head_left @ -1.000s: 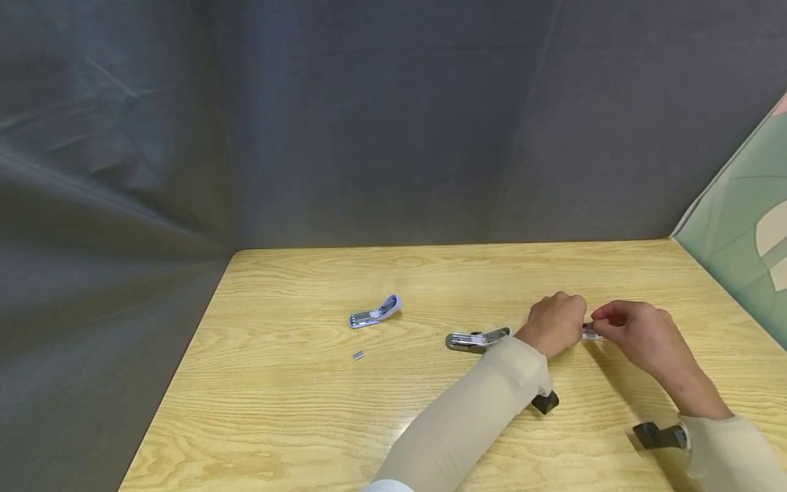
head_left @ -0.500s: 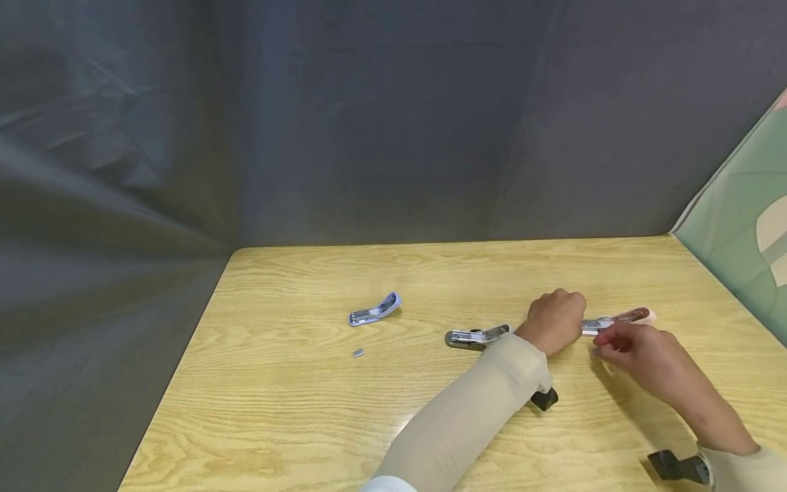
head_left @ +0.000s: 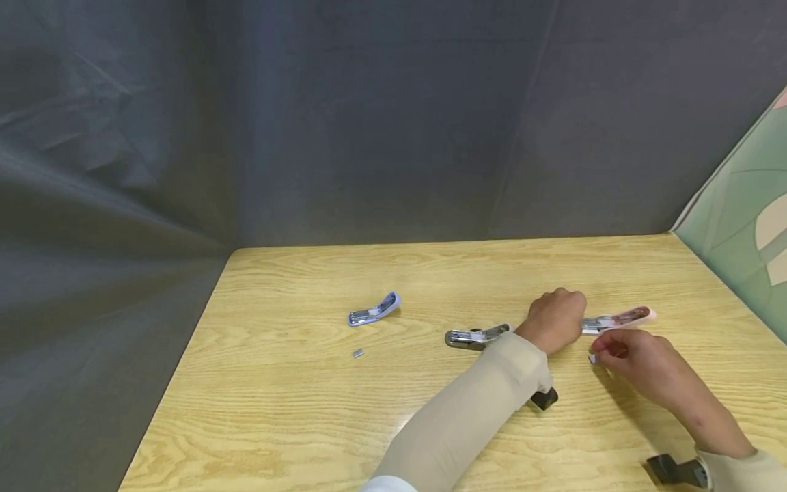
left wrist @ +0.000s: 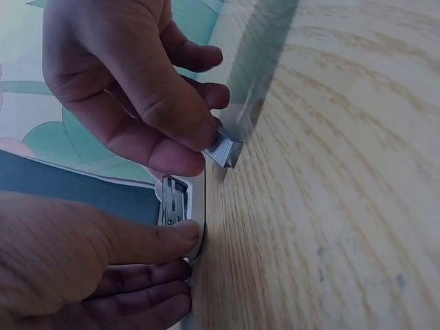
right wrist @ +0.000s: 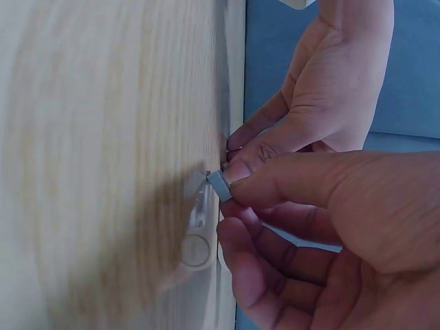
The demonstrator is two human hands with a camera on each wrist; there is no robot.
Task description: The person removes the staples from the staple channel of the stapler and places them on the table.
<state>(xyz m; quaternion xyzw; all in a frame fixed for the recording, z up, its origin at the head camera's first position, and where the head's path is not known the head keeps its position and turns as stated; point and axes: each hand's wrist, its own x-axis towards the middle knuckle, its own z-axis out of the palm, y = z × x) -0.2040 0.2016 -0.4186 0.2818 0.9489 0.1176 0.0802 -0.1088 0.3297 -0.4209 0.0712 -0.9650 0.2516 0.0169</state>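
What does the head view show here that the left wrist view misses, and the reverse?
Only the head view shows the blue stapler lying open, a loose staple strip near it, and the silver stapler by the left sleeve. Only the left wrist view shows the left thumb pressing the pink stapler down. Both show the right hand pinching a small staple block beside the left hand.
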